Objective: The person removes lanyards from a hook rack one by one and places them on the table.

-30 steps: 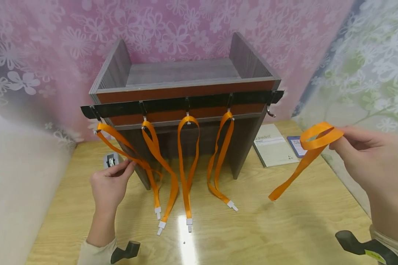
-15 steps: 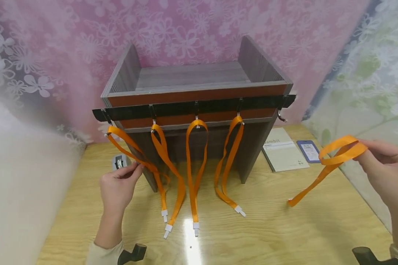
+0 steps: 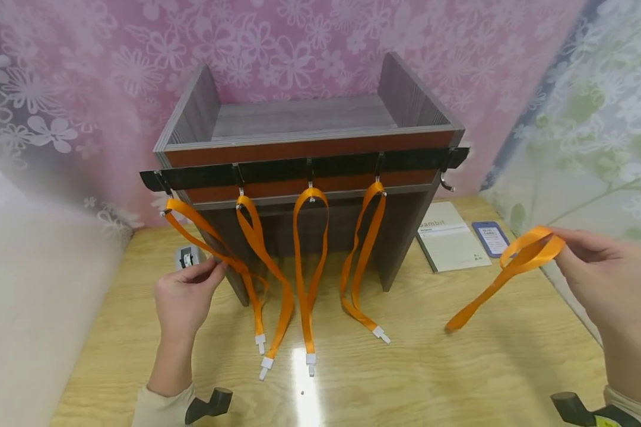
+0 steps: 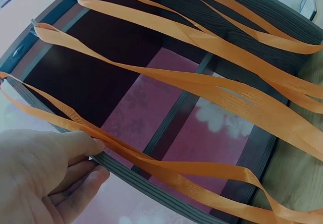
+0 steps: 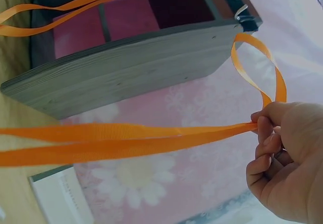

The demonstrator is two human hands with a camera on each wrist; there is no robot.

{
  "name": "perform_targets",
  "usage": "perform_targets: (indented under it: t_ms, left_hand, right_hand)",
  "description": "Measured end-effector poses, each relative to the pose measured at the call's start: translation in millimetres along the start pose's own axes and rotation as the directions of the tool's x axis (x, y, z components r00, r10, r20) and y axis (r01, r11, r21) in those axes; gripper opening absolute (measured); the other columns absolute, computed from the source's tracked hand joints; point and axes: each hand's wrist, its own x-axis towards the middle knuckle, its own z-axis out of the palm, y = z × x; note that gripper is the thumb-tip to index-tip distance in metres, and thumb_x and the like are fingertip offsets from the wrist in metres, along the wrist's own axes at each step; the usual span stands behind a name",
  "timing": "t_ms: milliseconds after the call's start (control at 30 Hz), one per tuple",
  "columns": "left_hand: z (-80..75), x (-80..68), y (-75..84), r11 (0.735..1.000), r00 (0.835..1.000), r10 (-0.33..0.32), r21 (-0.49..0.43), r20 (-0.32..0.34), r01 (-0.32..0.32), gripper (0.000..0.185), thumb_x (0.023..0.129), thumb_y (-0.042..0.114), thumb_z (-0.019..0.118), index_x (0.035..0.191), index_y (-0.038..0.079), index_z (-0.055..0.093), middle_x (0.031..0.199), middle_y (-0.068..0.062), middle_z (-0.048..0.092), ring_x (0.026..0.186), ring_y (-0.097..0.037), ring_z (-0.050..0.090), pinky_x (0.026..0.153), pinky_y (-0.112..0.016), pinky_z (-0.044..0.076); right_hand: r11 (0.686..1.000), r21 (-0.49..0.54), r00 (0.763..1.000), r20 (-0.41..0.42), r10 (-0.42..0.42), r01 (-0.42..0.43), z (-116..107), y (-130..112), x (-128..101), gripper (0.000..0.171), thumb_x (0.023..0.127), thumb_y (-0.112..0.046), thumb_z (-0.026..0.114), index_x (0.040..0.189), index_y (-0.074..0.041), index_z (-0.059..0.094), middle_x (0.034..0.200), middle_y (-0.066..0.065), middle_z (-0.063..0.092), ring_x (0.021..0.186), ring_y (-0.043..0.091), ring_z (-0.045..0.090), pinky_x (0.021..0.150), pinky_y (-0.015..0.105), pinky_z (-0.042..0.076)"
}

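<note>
Orange lanyards at a hook rail.
The right hand (image 3: 600,279) is pinching a loose lanyard (image 3: 504,270) at frame right, trailing down-left below the empty hook (image 3: 446,181); the left hand (image 3: 184,296) is pinching the leftmost hung lanyard (image 3: 213,252).

A loose orange woven-ribbon lanyard (image 3: 504,270) is pinched near its looped top by the right hand (image 3: 600,284), well to the right of the wooden shelf unit. Its loop stands open above the fingers, and the two flat straps run together down and leftward, the lower end reaching down toward the desk. The leftmost hanging orange ribbon lanyard (image 3: 213,252) hangs from the first hook of the black rail, its straps slanting down to the right; the left hand (image 3: 184,296) pinches it partway down, beside the shelf's left side panel. Its white clip end (image 3: 259,343) lies on the desk.
</note>
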Motion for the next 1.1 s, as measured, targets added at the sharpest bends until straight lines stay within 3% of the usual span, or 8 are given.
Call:
perform_targets:
  t_ms: [167, 367, 467, 700, 967, 1100]
  left_hand:
    - [-1.1, -0.4, 3.9, 0.999, 1.0, -0.015, -0.034, 0.0, 0.015, 0.017, 0.082, 0.016, 0.083, 0.092, 0.002, 0.081, 0.085, -0.019, 0.076, 0.065, 0.017, 0.062, 0.059, -0.006, 0.052]
    - [-0.5, 0.3, 3.5, 1.0, 1.0, 0.012, -0.015, -0.017, -0.012, 0.017, 0.082, 0.016, 0.083, 0.091, 0.002, 0.081, 0.085, -0.018, 0.076, 0.065, 0.02, 0.06, 0.059, -0.004, 0.05]
    - [-0.6, 1.0, 4.1, 1.0, 1.0, 0.012, -0.004, -0.013, -0.012, 0.015, 0.082, 0.014, 0.083, 0.091, 0.002, 0.082, 0.084, -0.018, 0.077, 0.065, 0.02, 0.06, 0.059, -0.004, 0.05]
    - [0.7, 1.6, 4.3, 1.0, 1.0, 0.002, 0.007, -0.009, -0.002, 0.016, 0.082, 0.016, 0.083, 0.092, 0.003, 0.082, 0.085, -0.018, 0.077, 0.064, 0.02, 0.059, 0.059, -0.004, 0.05]
    - [-2.1, 2.2, 0.3, 0.999, 1.0, 0.027, 0.023, -0.006, -0.027, 0.017, 0.083, 0.016, 0.083, 0.093, 0.003, 0.081, 0.085, -0.018, 0.076, 0.064, 0.019, 0.059, 0.058, -0.006, 0.051]
    - [-1.6, 0.0, 1.7, 0.999, 1.0, 0.018, 0.029, 0.011, -0.019, 0.016, 0.083, 0.014, 0.082, 0.093, 0.002, 0.081, 0.086, -0.018, 0.076, 0.063, 0.019, 0.059, 0.058, -0.006, 0.051]
  right_hand:
    - [0.999, -0.015, 0.999, 0.039, 0.038, -0.037, 4, 18, -4, 0.022, 0.093, -0.002, 0.067, 0.113, 0.002, 0.075, 0.089, -0.033, 0.069, 0.08, -0.013, 0.065, 0.07, 0.001, 0.049]
    - [0.996, -0.02, 0.993, 0.078, 0.093, -0.091, 12, 37, -17, 0.019, 0.092, -0.003, 0.069, 0.109, -0.003, 0.078, 0.084, -0.034, 0.069, 0.076, -0.014, 0.064, 0.062, 0.003, 0.049]
    - [0.993, 0.002, 0.991, 0.065, 0.117, -0.118, 14, 42, -19, 0.018, 0.091, -0.002, 0.07, 0.107, -0.001, 0.078, 0.081, -0.031, 0.07, 0.076, -0.013, 0.065, 0.064, 0.003, 0.05]
    - [0.995, -0.056, 0.996, 0.031, 0.085, -0.083, 16, 56, -16, 0.02, 0.09, -0.003, 0.071, 0.107, 0.004, 0.076, 0.08, -0.035, 0.067, 0.075, -0.016, 0.063, 0.067, 0.001, 0.048]
    - [0.995, -0.079, 0.986, 0.147, 0.072, -0.061, 19, 72, -25, 0.022, 0.093, -0.007, 0.07, 0.11, 0.006, 0.074, 0.082, -0.035, 0.068, 0.077, -0.015, 0.063, 0.065, 0.003, 0.05]
    - [0.992, -0.089, 0.967, 0.228, 0.112, -0.093, 16, 83, -29, 0.025, 0.096, -0.011, 0.067, 0.115, 0.003, 0.073, 0.085, -0.036, 0.067, 0.076, -0.014, 0.061, 0.06, 0.006, 0.049]
